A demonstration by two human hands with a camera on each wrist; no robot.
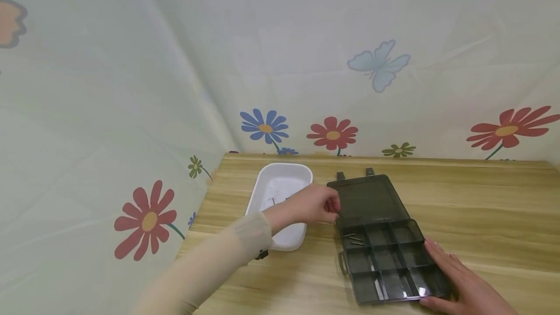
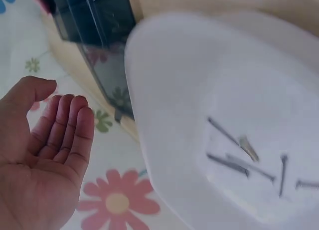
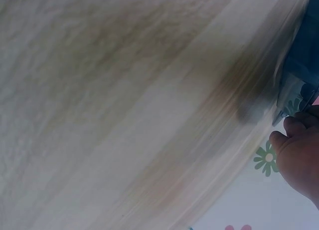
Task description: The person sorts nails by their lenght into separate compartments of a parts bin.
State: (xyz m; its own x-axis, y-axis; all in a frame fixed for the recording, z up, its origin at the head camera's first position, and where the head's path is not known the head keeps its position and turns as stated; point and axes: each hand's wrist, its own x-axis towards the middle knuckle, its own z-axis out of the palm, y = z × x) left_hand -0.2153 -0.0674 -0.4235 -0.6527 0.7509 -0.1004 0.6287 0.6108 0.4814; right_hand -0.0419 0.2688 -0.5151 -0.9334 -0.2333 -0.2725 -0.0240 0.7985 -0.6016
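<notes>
A dark see-through compartment box (image 1: pixel 385 245) lies with its lid (image 1: pixel 365 198) folded back. Several thin metal screws (image 1: pixel 355 242) lie in its far left compartment. My right hand (image 1: pixel 470 281) holds the box at its near right corner, fingers along the side and thumb at the front edge. Between the white tray (image 1: pixel 298 243) and the box hovers my left hand (image 1: pixel 312 204). Its fingers are loosely bent with nothing in them, as the left wrist view shows. Several screws (image 2: pixel 281 175) and a short brassy piece (image 2: pixel 248 148) lie in the tray.
The wood-grain table (image 1: pixel 490 198) carries the tray on the left and the box to its right. Behind and at the left hangs a pale cloth (image 1: pixel 280 62) printed with flowers and a butterfly. Two latches (image 1: pixel 370 172) stick out from the lid's far edge.
</notes>
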